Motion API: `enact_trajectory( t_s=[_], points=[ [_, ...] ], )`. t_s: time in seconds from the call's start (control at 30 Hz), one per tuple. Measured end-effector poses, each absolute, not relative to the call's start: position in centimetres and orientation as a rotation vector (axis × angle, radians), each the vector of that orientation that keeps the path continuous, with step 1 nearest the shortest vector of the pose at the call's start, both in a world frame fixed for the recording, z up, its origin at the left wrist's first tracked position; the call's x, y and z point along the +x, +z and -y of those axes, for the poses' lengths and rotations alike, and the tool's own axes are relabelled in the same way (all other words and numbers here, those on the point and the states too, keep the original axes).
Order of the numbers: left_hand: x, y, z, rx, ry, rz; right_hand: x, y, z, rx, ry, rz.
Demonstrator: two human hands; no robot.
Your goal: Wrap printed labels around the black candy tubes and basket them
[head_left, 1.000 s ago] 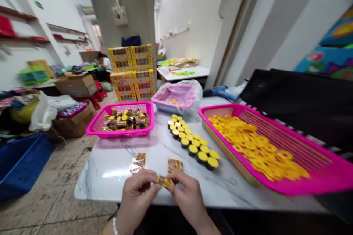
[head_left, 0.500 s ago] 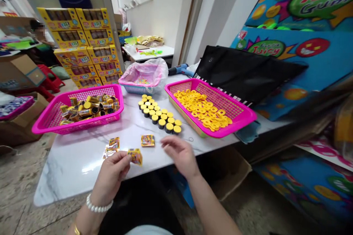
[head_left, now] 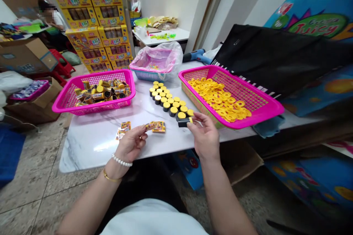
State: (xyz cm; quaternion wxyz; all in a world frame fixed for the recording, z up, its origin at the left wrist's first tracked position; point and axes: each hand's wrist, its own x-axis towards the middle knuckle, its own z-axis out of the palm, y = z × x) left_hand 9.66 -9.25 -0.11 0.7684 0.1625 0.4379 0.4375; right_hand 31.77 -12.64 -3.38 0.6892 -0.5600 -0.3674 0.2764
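My left hand [head_left: 133, 142] pinches a yellow printed label [head_left: 150, 126] above the table's front part. Between the fingers of my right hand [head_left: 204, 132] is a small black tube with a yellow cap [head_left: 183, 122], tilted onto its side. Just beyond it stand rows of similar yellow-capped tubes [head_left: 166, 105], upright on the marble-patterned table [head_left: 93, 132]. A stack of labels [head_left: 159, 127] lies behind the held label, partly overlapped by it. Further left are more labels [head_left: 125, 126], some glossy with glare.
A pink basket [head_left: 66, 107] of labelled tubes stands at the left. Another pink basket [head_left: 264, 108] at the right holds yellow rings [head_left: 220, 97]. Behind are a plastic-lined basket [head_left: 143, 75], a blue tool [head_left: 200, 56] and a black bag [head_left: 248, 58]. A person [head_left: 52, 18] sits far left.
My right hand has taken hold of a capped tube from near the rows' front end. My left hand still holds its label, now turned nearer the label stack. The whole view has shifted.
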Motion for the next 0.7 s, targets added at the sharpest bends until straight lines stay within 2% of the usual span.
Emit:
enact_trajectory(
  t_s=[0.1,0.2,0.47,0.7],
  points=[
    [10.1,-0.3,9.2,0.369,0.945,-0.925,30.4,-1.7,12.9,-1.055,0.980,0.789],
    [10.5,-0.3,9.2,0.378,0.932,-0.920,29.1,-1.2,12.7,-0.972,1.140,0.762],
    [10.8,-0.5,9.1,0.290,0.880,-0.870,27.9,-2.1,12.5,-0.975,1.170,0.888],
    [11.6,-0.5,9.2,0.252,0.881,-0.872,28.8,-1.2,13.3,-1.105,1.063,1.087]
  ],
)
